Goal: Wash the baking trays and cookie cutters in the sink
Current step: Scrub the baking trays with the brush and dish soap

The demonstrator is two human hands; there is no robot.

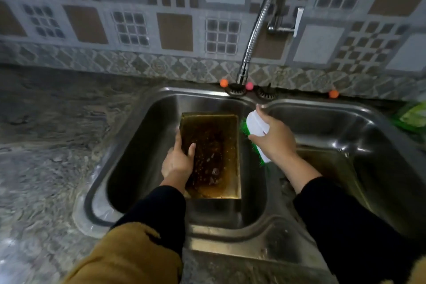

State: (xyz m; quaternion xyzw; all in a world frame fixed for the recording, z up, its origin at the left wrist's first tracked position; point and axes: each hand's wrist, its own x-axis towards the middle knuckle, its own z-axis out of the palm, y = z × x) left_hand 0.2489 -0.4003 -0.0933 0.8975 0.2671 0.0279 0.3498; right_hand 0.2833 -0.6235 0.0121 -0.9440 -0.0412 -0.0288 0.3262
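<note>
A deep rectangular baking tray (219, 136), gold-coloured with a dark, stained inside, stands in the left sink basin (147, 145). My left hand (179, 159) grips its left wall, thumb inside the tray and fingers outside. My right hand (274, 138) holds a white scrubbing brush (255, 127) with green bristles just right of the tray, over the divider between the basins. The bristles point left toward the tray and do not touch it.
A flexible chrome tap (255, 30) hangs above the sink's back edge. The right basin (345, 136) holds another metal tray (334, 163), partly hidden by my right arm. Green packaging (412, 117) lies at the far right. Stone countertop (46, 145) spreads to the left.
</note>
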